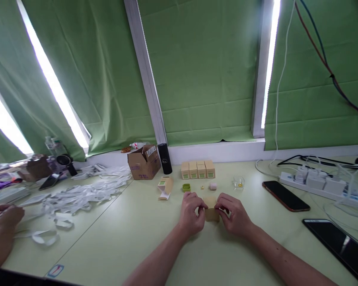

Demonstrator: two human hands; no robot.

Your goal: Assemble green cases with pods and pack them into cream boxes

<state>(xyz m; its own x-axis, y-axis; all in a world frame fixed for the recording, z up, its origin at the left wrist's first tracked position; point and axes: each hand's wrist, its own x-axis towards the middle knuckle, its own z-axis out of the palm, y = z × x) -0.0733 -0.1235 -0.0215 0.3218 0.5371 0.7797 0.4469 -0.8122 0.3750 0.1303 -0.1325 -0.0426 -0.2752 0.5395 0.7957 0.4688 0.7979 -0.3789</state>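
Between my two hands is a small piece of brown cardboard (212, 215), folded across, its far part lying paler on the table. My left hand (191, 212) pinches its left edge with thumb and fingers. The right edge is pinched the same way by my right hand (233, 213). Just beyond them sit a green square container (186, 187), a tiny yellow piece (202, 187) and a pale pink piece (213, 186). An opened small carton (165, 188) lies to the left, and a clear glass dish (238, 182) stands to the right.
Behind stand several small brown boxes (198, 169) in a row, a larger cardboard box (144, 162) and a black cylinder (165, 159). Phones (285, 196) and a power strip (322, 186) lie right. White strips (89, 192) and another person's hand (6, 222) are at left.
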